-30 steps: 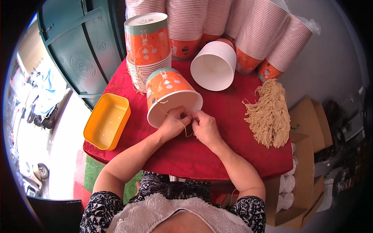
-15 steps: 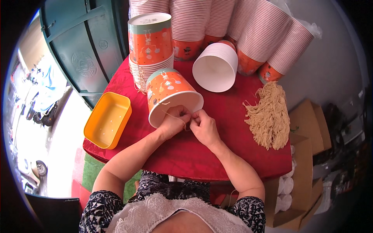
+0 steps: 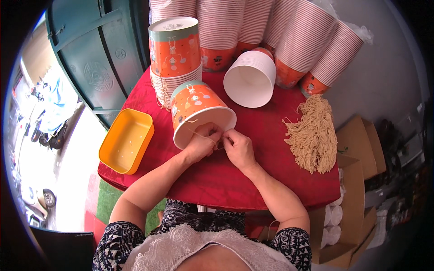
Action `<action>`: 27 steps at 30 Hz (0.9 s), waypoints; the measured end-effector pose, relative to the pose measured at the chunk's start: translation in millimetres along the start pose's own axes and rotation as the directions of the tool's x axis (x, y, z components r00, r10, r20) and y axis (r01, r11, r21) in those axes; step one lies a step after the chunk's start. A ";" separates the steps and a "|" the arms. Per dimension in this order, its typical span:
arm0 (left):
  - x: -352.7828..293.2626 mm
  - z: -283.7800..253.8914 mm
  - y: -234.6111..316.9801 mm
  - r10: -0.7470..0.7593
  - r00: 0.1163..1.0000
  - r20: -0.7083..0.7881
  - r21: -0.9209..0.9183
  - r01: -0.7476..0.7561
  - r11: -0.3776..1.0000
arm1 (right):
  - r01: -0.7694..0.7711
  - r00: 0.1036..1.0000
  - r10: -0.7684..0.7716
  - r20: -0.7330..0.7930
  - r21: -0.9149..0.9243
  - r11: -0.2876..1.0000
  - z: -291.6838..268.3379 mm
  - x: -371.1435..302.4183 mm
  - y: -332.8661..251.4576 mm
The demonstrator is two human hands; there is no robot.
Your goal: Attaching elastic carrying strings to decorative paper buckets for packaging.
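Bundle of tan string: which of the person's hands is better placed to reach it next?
Probably the right hand: it is nearer the string bundle, on the right of the table. The left hand is farther off, at the mouth of the tilted orange cup, with the right hand between.

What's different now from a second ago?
Only a little: the loose string seems to dip less far below the left hand and right hand. I can't see anything newly grabbed or let go. Both hands are still close together at the mouth of the tipped cup, and the yellow box and yarn pile stayed put.
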State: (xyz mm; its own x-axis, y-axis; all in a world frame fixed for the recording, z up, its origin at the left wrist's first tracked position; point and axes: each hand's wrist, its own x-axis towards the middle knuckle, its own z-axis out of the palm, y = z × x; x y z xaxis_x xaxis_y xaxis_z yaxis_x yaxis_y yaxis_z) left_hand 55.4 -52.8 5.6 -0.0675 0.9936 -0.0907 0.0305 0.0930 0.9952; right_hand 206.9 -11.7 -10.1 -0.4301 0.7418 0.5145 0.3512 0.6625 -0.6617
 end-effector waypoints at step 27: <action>3.1 -10.2 -14.8 0.352 0.936 0.019 0.583 -0.296 0.757 | -0.034 0.999 0.034 -0.006 0.017 0.999 6.2 -1.9 0.2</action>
State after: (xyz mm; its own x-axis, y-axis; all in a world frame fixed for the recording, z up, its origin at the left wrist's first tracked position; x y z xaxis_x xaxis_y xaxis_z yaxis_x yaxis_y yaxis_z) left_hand 44.6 -51.8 -9.0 -0.0337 0.9639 0.2643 0.6245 -0.1862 0.7585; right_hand 202.6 -13.6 -14.6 -0.4128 0.7644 0.4953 0.3517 0.6353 -0.6875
